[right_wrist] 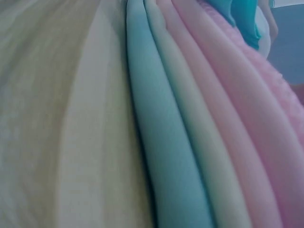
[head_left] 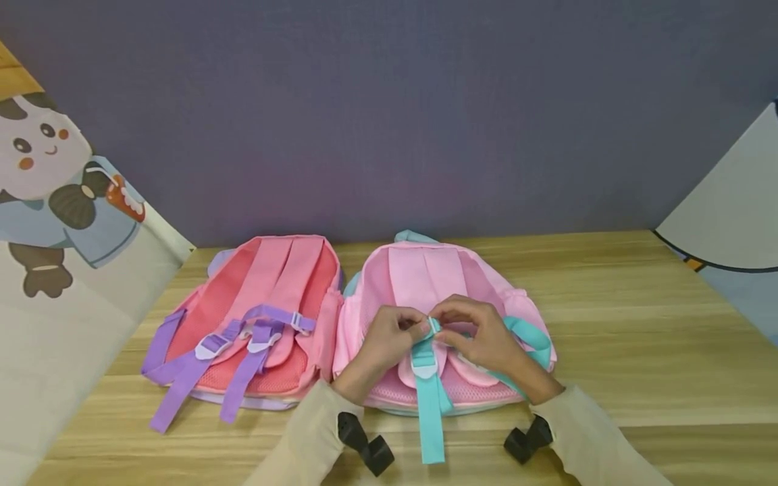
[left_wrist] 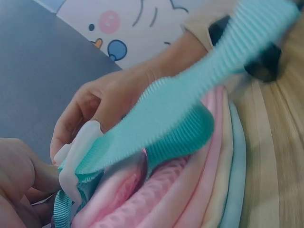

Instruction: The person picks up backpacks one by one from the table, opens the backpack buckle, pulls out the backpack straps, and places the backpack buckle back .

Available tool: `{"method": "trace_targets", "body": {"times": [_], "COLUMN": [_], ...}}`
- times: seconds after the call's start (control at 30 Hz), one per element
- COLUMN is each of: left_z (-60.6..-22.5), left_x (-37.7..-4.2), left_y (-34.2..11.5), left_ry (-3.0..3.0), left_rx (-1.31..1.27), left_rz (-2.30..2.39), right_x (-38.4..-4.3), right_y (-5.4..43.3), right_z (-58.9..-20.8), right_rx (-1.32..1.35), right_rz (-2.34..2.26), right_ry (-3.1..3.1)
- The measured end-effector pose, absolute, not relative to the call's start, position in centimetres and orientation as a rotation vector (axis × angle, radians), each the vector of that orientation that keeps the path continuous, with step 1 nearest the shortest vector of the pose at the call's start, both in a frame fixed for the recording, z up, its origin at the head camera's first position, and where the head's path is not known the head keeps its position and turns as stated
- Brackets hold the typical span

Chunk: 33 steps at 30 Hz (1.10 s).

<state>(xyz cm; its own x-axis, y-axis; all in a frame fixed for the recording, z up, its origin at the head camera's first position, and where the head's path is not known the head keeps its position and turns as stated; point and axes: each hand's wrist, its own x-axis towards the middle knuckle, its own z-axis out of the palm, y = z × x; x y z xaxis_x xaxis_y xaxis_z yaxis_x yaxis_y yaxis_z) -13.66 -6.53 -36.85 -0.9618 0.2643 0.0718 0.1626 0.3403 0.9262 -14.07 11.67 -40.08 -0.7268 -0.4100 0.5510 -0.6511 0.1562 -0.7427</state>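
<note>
Left backpack is placed on the table just beside the right backpack, straps laid across the left one, one strap extended past the right one's near edge, wall set behind both.

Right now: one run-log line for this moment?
left hand: pinches teal strap | right hand: pinches same strap | pink backpack: under hands, strap side up | coral backpack: left of it, untouched
</note>
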Motion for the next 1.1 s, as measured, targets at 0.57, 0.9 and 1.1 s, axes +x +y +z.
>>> {"method": "trace_targets", "body": {"times": [0.57, 0.9, 1.1], "left_z": [-36.29, -36.63, -36.76], "left_x": [-13.9, -13.82, -13.42], "left_y": [-7.31, -6.84, -7.09], "left_ry": [2.485, 2.541, 2.603], "left_rx": [0.456, 0.461, 0.631], "left_rz": [1.691, 1.642, 1.539], "right_x": [-14.08, -13.78, -13.76], "right_y": [11.67, 11.79, 11.92], "right_z": [-39.97, -39.57, -39.32], "right_rx": [0.975, 0.915, 0.806], "right_rz": [1.625, 1.597, 1.591], "right_ry": [-2.255, -2.325, -2.403]}}
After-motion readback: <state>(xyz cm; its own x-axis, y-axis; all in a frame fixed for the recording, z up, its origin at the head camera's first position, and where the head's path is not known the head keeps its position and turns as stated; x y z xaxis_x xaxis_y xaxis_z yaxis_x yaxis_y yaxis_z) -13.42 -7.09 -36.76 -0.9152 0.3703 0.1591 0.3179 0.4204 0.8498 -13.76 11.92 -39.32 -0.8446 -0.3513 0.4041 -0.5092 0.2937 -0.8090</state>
